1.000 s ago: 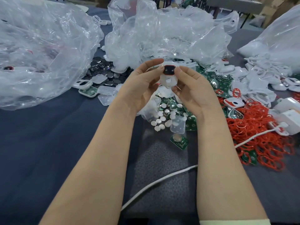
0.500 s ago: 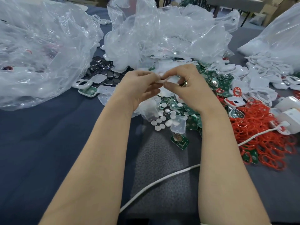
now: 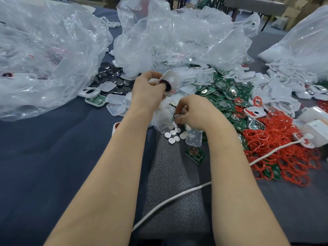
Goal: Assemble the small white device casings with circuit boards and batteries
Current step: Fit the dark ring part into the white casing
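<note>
Forearms, both bare, reach from the near edge of the bench (image 3: 44, 157) toward its middle. The left hand (image 3: 147, 91) is raised a little above the heaps. Its thumb and curled fingers pinch a white casing (image 3: 171, 79), held tilted, with a round white spot on its face and a dark and red part at the lower end; this part is blurred and I cannot make out what it is. The right hand (image 3: 195, 112) is lower and nearer, knuckles up, fingers curled with the tips close together just above the small white discs (image 3: 174, 134). Something shiny shows at the tips, but whether the fingers grip it I cannot tell. Green circuit boards (image 3: 225, 96) lie heaped just right of the hands, and a single board (image 3: 195, 154) lies apart, closer to the near edge; its pale print is too small to read. Black coin batteries (image 3: 108, 75) lie toward the far left, partly covered by clear plastic bags (image 3: 44, 59). Red rings (image 3: 284, 151) spread toward the right edge, and a white cable (image 3: 168, 203) is hidden where it passes the right forearm.
</note>
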Action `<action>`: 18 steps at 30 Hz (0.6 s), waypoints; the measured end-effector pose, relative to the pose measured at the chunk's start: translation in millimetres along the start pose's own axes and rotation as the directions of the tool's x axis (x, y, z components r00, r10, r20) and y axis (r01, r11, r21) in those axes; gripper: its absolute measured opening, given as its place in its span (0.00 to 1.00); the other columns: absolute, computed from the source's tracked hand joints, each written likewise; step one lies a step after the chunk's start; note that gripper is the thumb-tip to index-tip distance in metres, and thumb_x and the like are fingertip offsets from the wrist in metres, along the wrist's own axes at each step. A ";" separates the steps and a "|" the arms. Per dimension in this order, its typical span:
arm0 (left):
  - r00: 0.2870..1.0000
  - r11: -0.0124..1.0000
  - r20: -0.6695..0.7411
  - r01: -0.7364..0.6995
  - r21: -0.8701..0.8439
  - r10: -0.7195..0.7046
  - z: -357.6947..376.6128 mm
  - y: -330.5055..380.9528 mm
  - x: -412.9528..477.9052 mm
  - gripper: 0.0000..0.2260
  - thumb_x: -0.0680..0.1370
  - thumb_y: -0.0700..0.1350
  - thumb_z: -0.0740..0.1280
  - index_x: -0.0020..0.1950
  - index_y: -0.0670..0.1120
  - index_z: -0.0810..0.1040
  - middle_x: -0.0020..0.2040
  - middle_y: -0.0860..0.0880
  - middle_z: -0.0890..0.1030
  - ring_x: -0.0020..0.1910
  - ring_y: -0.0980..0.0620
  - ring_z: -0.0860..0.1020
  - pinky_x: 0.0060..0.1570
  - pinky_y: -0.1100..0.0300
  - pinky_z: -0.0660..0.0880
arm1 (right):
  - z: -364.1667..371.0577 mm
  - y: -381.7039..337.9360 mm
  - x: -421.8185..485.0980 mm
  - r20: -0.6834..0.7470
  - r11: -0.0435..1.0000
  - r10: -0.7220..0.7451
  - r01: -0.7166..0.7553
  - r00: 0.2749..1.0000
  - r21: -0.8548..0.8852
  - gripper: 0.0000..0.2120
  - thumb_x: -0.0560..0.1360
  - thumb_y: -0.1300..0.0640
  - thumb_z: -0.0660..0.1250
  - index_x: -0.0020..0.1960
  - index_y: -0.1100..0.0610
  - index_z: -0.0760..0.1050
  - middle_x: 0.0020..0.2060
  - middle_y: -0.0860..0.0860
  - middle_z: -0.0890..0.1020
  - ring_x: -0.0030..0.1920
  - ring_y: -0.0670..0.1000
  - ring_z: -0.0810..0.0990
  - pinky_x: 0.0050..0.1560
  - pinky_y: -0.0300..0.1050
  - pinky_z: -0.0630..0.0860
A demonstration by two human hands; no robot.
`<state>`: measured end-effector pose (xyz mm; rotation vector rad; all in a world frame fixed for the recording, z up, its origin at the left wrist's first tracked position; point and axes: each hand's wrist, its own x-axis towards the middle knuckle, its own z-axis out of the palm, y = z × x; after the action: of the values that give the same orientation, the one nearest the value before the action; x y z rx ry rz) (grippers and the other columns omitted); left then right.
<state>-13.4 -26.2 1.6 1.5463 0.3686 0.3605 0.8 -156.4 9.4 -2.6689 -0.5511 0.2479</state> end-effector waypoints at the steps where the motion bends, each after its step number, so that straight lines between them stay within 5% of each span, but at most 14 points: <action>1: 1.000 1.000 0.001 -0.006 0.007 0.006 0.1 -0.1 -0.2 0.12 0.77 0.34 0.64 0.41 0.51 0.73 0.36 0.50 0.76 0.40 0.50 0.77 0.45 0.57 0.79 | 0.0 1.5 -0.3 -0.004 1.000 -0.005 0.005 1.000 0.028 0.03 0.73 0.57 0.71 0.46 0.54 0.79 0.37 0.48 0.77 0.37 0.48 0.76 0.36 0.38 0.70; 3: 1.000 0.999 0.002 -0.022 0.028 0.022 0.6 -0.3 -0.3 0.12 0.78 0.35 0.64 0.42 0.52 0.73 0.38 0.50 0.77 0.41 0.48 0.79 0.46 0.55 0.79 | -2.4 5.8 -0.7 -0.035 0.994 -0.022 0.026 0.999 0.109 0.01 0.74 0.55 0.70 0.45 0.52 0.79 0.35 0.45 0.78 0.35 0.45 0.76 0.33 0.37 0.69; 6: 0.997 0.990 -0.002 -0.070 0.125 0.071 1.4 -1.4 0.8 0.07 0.79 0.37 0.64 0.47 0.49 0.76 0.40 0.48 0.77 0.49 0.42 0.81 0.53 0.48 0.79 | -8.2 9.3 0.3 -0.232 0.941 -0.015 0.092 0.972 0.325 0.02 0.76 0.55 0.68 0.45 0.51 0.79 0.39 0.48 0.83 0.41 0.47 0.81 0.43 0.39 0.76; 9: 0.981 0.938 -0.006 -0.183 0.293 0.193 2.1 -2.0 1.3 0.09 0.78 0.37 0.64 0.55 0.47 0.78 0.41 0.50 0.76 0.46 0.47 0.79 0.49 0.58 0.76 | -10.0 6.1 2.0 -0.404 0.815 0.042 0.202 0.914 0.544 0.07 0.76 0.60 0.67 0.42 0.50 0.76 0.36 0.47 0.83 0.39 0.46 0.83 0.38 0.35 0.76; 12: 0.957 0.866 0.014 -0.268 0.422 0.289 3.3 -2.6 -0.2 0.10 0.78 0.37 0.65 0.57 0.46 0.79 0.43 0.50 0.77 0.43 0.52 0.76 0.39 0.71 0.67 | -6.6 4.5 6.0 -0.462 0.832 0.011 0.248 0.887 0.497 0.06 0.76 0.61 0.67 0.46 0.51 0.79 0.36 0.46 0.80 0.40 0.48 0.80 0.37 0.37 0.74; 18: 0.946 0.819 0.011 -0.287 0.496 0.325 4.9 -3.6 -1.2 0.05 0.78 0.39 0.66 0.53 0.43 0.77 0.43 0.50 0.77 0.42 0.52 0.76 0.37 0.69 0.65 | -1.3 5.1 10.3 -0.500 0.857 0.004 0.255 0.866 0.448 0.03 0.75 0.62 0.68 0.46 0.55 0.77 0.35 0.45 0.77 0.42 0.51 0.80 0.48 0.46 0.78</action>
<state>-12.3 -31.1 -2.0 2.1117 0.2778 0.6125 12.3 -156.9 7.6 -2.0544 -0.4247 -0.2888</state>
